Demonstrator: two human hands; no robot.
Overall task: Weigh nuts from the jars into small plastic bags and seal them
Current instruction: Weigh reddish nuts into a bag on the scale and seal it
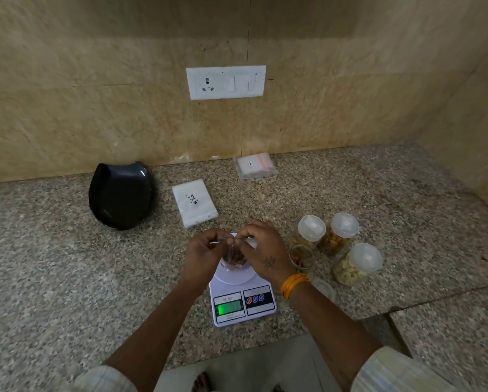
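Two hands, left (201, 254) and right (261, 250), pinch one nut bag (235, 257) on scale (242, 295); four jars (310, 232); two bag packs (194, 202).

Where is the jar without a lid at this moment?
In the head view, the open jar stands on the counter right of the scale, just beyond the right hand, in front of the three lidded jars.

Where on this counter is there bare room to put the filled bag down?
Bare granite lies left of the scale, in front of the black tray, and also right of the jars. It is crowded between scale and jars, where an open jar and lid sit.
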